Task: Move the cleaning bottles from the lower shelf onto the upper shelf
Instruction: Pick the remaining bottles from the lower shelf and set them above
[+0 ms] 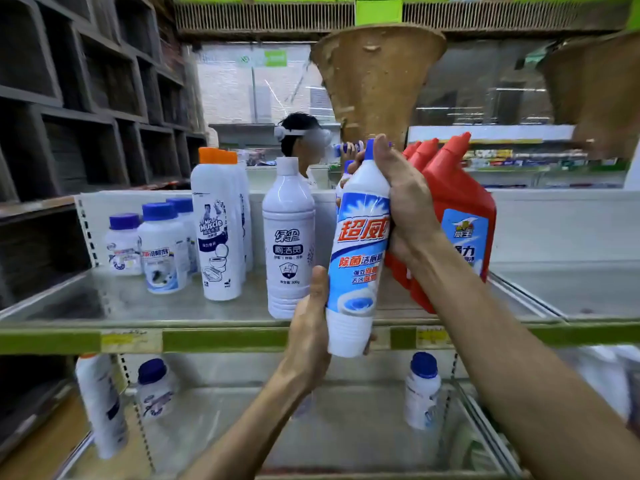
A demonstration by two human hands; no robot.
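A tall white and blue cleaning bottle with a blue cap is held upright at the front edge of the upper shelf. My left hand grips its base from the left. My right hand wraps its neck and shoulder from the right. On the upper shelf stand a plain white bottle, tall orange-capped bottles, squat blue-capped jars and red bottles. The lower shelf holds a blue-capped jar, another jar and a tall white bottle.
Dark cubby shelving rises on the left. A person's head shows behind the upper shelf. Woven baskets hang overhead. Bare metal shelf surface lies to the right of the red bottles.
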